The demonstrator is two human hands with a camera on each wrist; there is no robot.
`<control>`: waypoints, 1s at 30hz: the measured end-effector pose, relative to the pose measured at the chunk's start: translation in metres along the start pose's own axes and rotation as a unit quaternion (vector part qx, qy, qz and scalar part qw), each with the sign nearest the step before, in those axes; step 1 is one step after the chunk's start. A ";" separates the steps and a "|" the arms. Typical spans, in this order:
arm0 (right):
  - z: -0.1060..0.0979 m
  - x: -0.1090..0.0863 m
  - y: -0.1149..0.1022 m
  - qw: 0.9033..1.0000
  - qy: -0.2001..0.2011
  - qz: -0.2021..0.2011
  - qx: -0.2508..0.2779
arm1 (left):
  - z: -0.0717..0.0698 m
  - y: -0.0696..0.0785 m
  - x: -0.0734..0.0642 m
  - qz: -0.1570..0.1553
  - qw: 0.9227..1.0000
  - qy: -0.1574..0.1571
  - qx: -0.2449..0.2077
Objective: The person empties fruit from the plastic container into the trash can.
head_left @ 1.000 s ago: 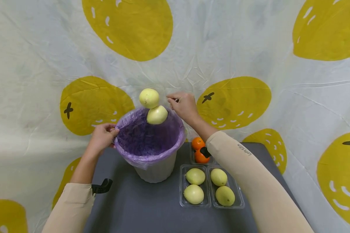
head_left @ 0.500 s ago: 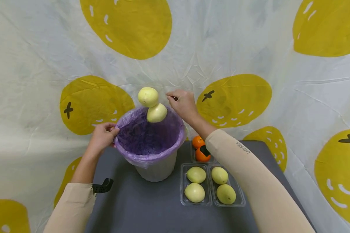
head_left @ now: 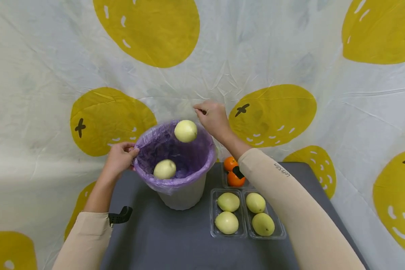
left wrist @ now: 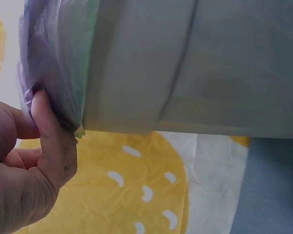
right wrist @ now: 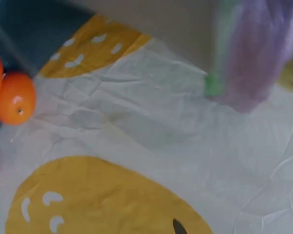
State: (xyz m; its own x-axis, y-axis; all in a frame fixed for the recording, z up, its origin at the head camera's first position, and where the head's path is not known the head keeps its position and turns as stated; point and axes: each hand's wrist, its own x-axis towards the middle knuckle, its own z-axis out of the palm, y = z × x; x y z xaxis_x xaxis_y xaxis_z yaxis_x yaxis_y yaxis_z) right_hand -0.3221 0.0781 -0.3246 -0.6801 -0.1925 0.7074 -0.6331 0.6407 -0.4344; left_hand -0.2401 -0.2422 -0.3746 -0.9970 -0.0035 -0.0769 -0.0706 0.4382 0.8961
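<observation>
My left hand (head_left: 121, 159) grips the rim of a grey trash bin (head_left: 182, 198), fingers and thumb pinching its purple bag liner (left wrist: 53, 63). Over the bin's far right rim, my right hand (head_left: 213, 117) pinches the edge of what looks like a tilted clear plastic tray (head_left: 187, 109), barely visible against the backdrop. One pale yellow oval fruit (head_left: 186, 131) shows by that tray, over the bin's mouth. Lower and nearer, another such fruit (head_left: 164, 169) appears inside the bin's opening. The right wrist view catches only a sliver of the right hand.
Two clear trays (head_left: 212, 235) with pale yellow fruits sit on the dark table (head_left: 175, 243), right of the bin. Behind them, under my right forearm, another tray holds orange fruits (head_left: 236, 179). A cloth (head_left: 209, 45) printed with yellow fruit hangs close behind the table.
The upper of the two pale fruits has left its place above the rim; one now shows lower, in the bin's opening. The other fruit has shifted slightly right. Both hands stay nearly in place.
</observation>
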 end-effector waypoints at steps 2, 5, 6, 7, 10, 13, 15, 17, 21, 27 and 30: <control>0.000 -0.001 0.000 1.000 -0.007 -0.008 -0.008 | 0.000 0.001 -0.001 -0.001 1.000 0.000 0.004; -0.001 -0.003 -0.001 1.000 -0.011 -0.009 -0.010 | 0.000 0.001 -0.002 0.000 1.000 -0.003 0.004; -0.001 -0.003 -0.001 1.000 -0.010 -0.010 -0.010 | 0.001 0.001 -0.002 0.000 1.000 -0.004 0.003; -0.001 -0.003 -0.001 1.000 -0.010 -0.012 -0.011 | 0.001 0.001 -0.002 0.000 1.000 -0.004 0.002; -0.001 -0.003 -0.002 1.000 -0.008 -0.020 -0.010 | 0.002 0.000 -0.002 0.000 1.000 -0.005 -0.003; -0.001 -0.004 -0.004 1.000 -0.011 -0.028 -0.006 | 0.002 0.000 -0.003 -0.001 1.000 -0.002 0.000; -0.001 -0.004 -0.005 1.000 -0.010 -0.030 -0.001 | 0.002 0.000 -0.003 -0.001 1.000 0.000 0.002; -0.002 -0.006 -0.006 1.000 -0.008 -0.024 0.008 | 0.002 0.000 -0.003 -0.002 1.000 0.002 0.004; -0.005 -0.011 -0.007 0.999 0.002 -0.005 0.036 | 0.002 0.001 -0.004 -0.008 1.000 0.002 0.005; -0.014 -0.018 0.000 0.993 0.012 0.053 0.105 | 0.002 0.000 -0.003 -0.009 1.000 0.003 0.002; -0.024 -0.023 0.005 0.986 0.026 0.078 0.146 | 0.002 0.001 -0.001 -0.007 1.000 0.002 -0.006</control>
State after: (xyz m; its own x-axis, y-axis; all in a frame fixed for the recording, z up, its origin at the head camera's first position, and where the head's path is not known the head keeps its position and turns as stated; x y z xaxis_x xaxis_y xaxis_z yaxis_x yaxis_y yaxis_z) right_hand -0.3010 0.1034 -0.3300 -0.7631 -0.0657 0.6429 -0.6062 0.4177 -0.6768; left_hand -0.2388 -0.2398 -0.3746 -0.9961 -0.0131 -0.0874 -0.0846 0.4279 0.8999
